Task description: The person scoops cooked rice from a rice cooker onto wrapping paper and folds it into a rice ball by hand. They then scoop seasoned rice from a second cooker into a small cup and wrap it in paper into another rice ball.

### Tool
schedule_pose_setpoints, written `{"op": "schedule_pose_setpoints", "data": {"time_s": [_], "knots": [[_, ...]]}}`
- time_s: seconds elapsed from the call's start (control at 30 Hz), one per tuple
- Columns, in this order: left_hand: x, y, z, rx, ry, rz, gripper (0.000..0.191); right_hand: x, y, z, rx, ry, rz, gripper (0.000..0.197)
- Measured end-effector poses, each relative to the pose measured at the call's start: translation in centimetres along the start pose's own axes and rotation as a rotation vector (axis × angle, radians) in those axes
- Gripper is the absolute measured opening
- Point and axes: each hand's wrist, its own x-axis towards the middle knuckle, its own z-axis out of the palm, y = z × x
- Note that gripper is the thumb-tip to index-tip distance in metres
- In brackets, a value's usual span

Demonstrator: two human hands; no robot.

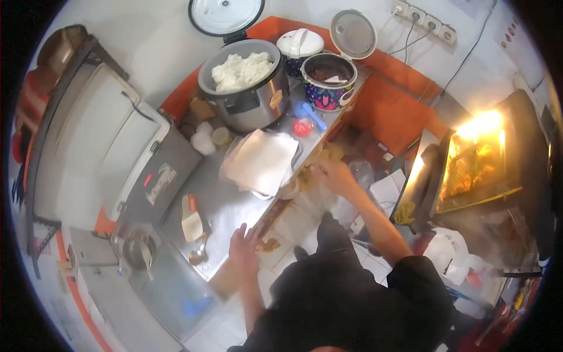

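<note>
My left hand (pixel 243 247) rests by the front edge of the metal counter (pixel 235 220), near a large metal spoon (pixel 199 255) and a small paper-like packet (pixel 191 222). Reaching past the counter's edge, my right hand (pixel 332 176) is blurred, close to yellowish crumpled things (pixel 330 152) below; whether it holds anything cannot be told. A stack of paper sheets (pixel 264 160) lies on the counter between the hands. Behind it stands a large rice cooker (pixel 253 103) with its lid up, full of white rice (pixel 242 71). Beside it, a patterned rice cooker (pixel 327 94) holds dark food.
A glass-fronted oven or grill (pixel 475 171) glows brightly at the right. Blue-handled utensils (pixel 313 116) and a red round item (pixel 303 127) lie by the cookers. At the left are an open grey cooler box (pixel 165 171) and a pan (pixel 140 251). White bags (pixel 446 251) sit at lower right.
</note>
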Motion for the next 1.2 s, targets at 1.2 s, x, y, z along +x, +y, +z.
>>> {"op": "schedule_pose_setpoints", "data": {"time_s": [1.2], "knots": [[35.7, -18.1, 33.7, -0.014, -0.366, -0.241, 0.071, 45.5, 36.9, -7.9, -1.005, -0.889, -0.392, 0.024]]}}
